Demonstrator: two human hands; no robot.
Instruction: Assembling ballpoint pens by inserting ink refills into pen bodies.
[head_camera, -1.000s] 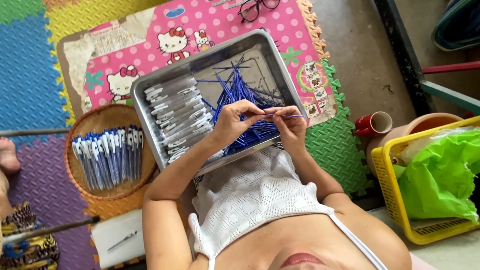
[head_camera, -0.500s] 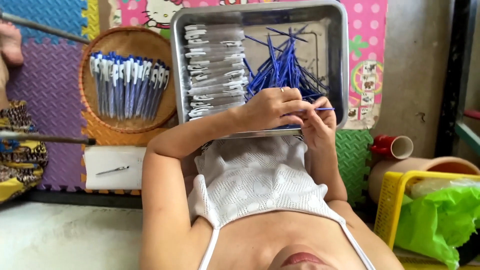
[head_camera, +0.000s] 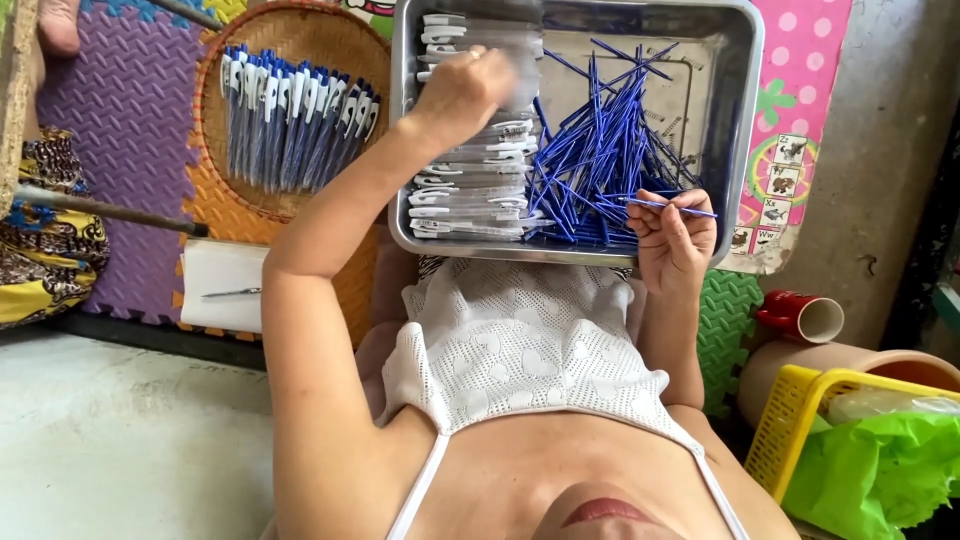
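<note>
Assembly step in hand, judging by the steel tray (head_camera: 745, 120): right hand (head_camera: 672, 240) pinches a blue refill (head_camera: 668, 207), left hand (head_camera: 465, 92) closes on clear barrels (head_camera: 470, 190); mating calls for alignment.

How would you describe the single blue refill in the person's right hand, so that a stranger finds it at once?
Start at the rectangular metal tray on the person's lap and look at its near right corner. There the right hand pinches one thin blue ink refill. Unlike the heap of blue refills in the tray, it lies alone, roughly level, between the fingertips.
</note>
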